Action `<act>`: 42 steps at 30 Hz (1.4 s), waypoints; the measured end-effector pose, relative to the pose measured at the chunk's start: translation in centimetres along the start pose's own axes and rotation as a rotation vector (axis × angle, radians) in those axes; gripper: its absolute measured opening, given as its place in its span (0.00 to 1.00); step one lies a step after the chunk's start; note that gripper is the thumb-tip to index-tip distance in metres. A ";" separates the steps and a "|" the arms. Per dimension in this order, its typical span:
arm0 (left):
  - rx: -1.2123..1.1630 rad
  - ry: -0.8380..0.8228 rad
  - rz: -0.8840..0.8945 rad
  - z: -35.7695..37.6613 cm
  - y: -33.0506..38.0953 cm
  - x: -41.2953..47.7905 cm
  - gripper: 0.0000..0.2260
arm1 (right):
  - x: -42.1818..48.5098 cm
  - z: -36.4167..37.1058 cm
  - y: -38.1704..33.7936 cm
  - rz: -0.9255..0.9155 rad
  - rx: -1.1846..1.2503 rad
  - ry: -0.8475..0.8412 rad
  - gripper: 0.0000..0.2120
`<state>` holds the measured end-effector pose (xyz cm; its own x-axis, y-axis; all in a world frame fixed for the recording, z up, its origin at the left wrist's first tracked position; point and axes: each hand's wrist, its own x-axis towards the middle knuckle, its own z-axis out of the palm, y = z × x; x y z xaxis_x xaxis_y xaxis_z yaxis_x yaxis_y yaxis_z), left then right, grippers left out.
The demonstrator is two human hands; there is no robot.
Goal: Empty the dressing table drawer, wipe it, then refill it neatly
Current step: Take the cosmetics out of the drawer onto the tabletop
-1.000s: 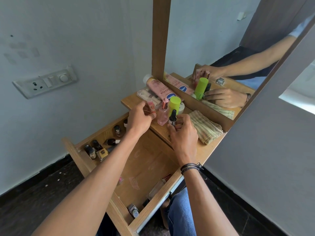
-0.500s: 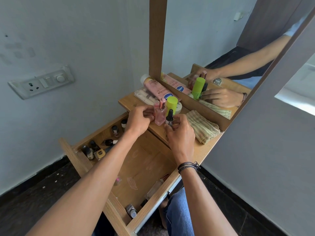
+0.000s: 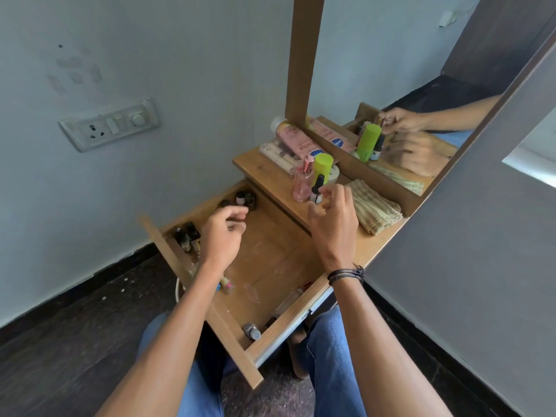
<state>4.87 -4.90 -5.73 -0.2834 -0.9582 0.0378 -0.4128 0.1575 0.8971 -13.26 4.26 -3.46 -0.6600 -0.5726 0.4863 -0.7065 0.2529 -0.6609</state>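
The wooden drawer is pulled out below the dressing table top. Small dark bottles stand in its far corner and along its left side; a small grey bottle lies at the near corner. My left hand hovers over the drawer's left part, fingers loosely curled, holding nothing. My right hand hangs beside a small dropper bottle on the table top, fingers relaxed and apart from it. A pink perfume bottle and a lime-green container stand just behind.
A folded striped cloth lies on the table top to the right. A pink lotion bottle and a clear tube pack lie against the mirror. A switch panel is on the left wall. My knees sit under the drawer.
My left hand has let go of the pink perfume bottle and moved down left over the drawer. My right hand has released the dropper bottle and drawn back slightly.
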 end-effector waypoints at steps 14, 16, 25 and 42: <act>0.782 -0.495 0.045 0.2 -2.4 -3.6 0.15 | -6.3 0.1 -1.1 -0.097 -0.625 -1.107 0.09; 0.831 -0.506 0.063 0.4 -2.6 -3.7 0.15 | -6.3 0.1 -0.7 -0.089 -0.633 -1.148 0.09; 0.743 -0.487 -0.003 0.3 -2.7 -3.3 0.13 | -6.3 1.0 -1.4 -0.171 -0.651 -1.404 0.14; 0.945 -0.292 -0.173 0.5 -1.2 -3.5 0.17 | -4.8 -0.6 -0.6 -0.023 -0.217 -1.074 0.11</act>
<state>5.89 -1.61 -7.15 -0.3038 -0.9097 -0.2831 -0.9504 0.2683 0.1577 -9.85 7.34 -5.10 -0.1538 -0.9335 -0.3238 -0.8150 0.3051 -0.4925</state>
